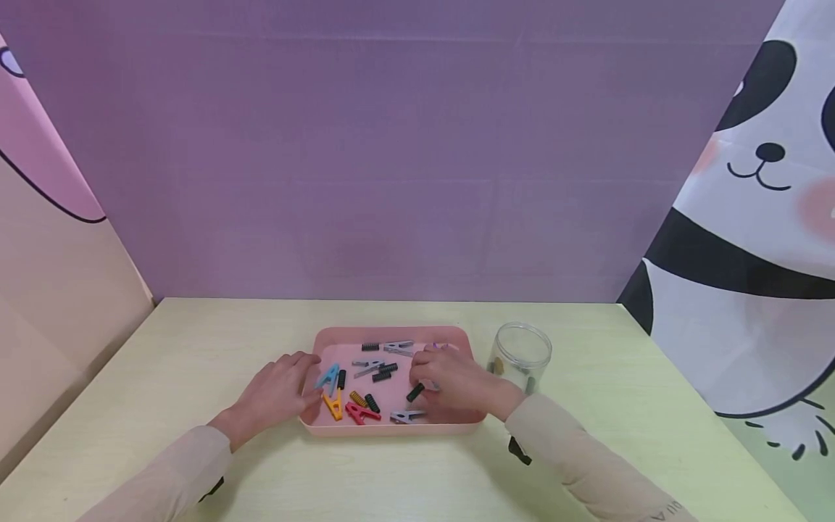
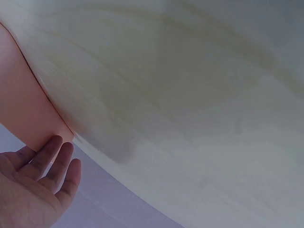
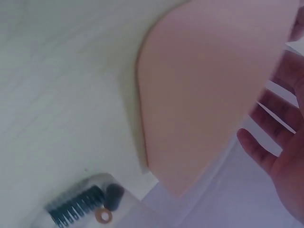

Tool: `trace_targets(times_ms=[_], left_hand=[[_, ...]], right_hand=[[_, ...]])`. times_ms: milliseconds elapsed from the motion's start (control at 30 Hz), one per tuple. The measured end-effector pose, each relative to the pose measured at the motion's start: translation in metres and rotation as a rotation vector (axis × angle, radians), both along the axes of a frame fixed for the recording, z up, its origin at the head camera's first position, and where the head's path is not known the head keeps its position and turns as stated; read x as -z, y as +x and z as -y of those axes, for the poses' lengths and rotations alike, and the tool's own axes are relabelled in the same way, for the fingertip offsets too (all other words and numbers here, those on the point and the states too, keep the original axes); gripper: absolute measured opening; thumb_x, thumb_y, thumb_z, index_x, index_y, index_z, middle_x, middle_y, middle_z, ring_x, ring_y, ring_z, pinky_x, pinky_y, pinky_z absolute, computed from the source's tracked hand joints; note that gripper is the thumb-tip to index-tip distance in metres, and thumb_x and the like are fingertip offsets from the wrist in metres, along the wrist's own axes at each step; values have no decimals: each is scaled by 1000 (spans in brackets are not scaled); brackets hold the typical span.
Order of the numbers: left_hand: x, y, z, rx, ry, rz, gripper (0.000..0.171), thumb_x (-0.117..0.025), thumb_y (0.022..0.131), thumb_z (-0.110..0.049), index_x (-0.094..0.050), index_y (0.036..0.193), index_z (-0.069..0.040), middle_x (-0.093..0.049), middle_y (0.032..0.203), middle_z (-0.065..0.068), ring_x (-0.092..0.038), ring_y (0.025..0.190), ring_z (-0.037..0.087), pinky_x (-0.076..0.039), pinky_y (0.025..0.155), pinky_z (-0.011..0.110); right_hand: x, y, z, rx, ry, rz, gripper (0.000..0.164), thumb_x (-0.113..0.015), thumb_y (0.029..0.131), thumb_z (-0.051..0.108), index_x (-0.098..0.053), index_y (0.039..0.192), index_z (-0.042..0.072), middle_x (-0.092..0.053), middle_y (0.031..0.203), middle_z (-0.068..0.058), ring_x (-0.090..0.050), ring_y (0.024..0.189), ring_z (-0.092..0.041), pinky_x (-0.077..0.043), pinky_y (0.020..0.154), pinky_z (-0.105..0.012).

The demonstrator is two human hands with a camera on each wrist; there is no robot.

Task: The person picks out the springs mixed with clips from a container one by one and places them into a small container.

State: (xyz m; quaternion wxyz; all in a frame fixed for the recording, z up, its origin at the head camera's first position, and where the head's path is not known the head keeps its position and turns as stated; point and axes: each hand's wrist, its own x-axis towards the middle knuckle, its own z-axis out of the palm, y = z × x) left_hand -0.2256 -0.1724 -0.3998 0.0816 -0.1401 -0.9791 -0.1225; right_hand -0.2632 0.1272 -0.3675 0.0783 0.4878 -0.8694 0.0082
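The right hand (image 1: 450,380) reaches down into the right half of a pink tray (image 1: 391,430), with a dark spring (image 1: 415,392) just beside its thumb side. Its fingers are slightly parted, but the tray wall hides their tips in the right wrist view (whether they pinch a piece cannot be told). The left hand (image 1: 275,390) lies at the tray's left rim, fingers loosely spread and holding no visible piece.

Between the hands, the tray carries loose springs and clips: a blue clip (image 1: 329,376), a yellow clip (image 1: 336,413), a red clip (image 1: 363,412) and a yellow spring (image 1: 357,399), with several grey clips and further dark springs. The step appears to be picking among these parts; the next move would call for a narrow fingertip pinch on one piece, leaving its close neighbours undisturbed.

A clear jar (image 1: 520,359) containing small parts stands just right of the tray, on a pale, wood-grained counter (image 1: 587,377). Behind hangs a purple backdrop (image 1: 391,159); a panda picture (image 1: 770,239) covers the right side, and part of a pink cartoon figure (image 1: 39,145) shows at left.
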Motion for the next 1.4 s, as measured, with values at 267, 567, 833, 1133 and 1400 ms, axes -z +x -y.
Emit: trace_targets(times_ms=[267,567,833,1133,1400], left_hand=[[0,1,0,10,3,-18,53,-65,78,-34,-53,120,-5,-57,120,11,-55,106,28,-48,88,45],[1,1,0,15,5,-24,53,-66,78,-34,-53,120,-5,-57,119,11,-55,106,29,-48,88,45],[2,0,1,14,5,-26,53,-66,77,-34,-53,120,-5,-57,119,11,-55,105,29,-48,87,45],[3,0,2,25,5,-43,53,-66,77,-34,-54,119,-5,-58,118,12,-57,104,29,-49,86,44],[1,1,1,24,17,-34,54,-66,77,-34,-53,120,-4,-58,119,12,-56,106,30,-49,87,45]], right_hand=[[-11,-3,-13,-38,-24,-105,12,-71,75,19,-64,85,20,-60,88,8,-54,88,-10,-46,84,-28],[-29,-1,-29,52,-80,-86,11,-72,74,16,-63,81,19,-59,93,6,-52,91,-14,-48,72,-33],[-44,-3,-48,126,-94,-105,13,-71,73,13,-64,83,17,-62,92,5,-53,86,-13,-47,69,-31],[-52,-7,-70,203,-126,-130,13,-71,72,11,-64,81,17,-62,89,5,-52,82,-13,-46,68,-31],[-55,-12,-92,265,-174,-126,13,-71,71,10,-63,80,15,-62,87,3,-53,80,-16,-47,69,-34]])
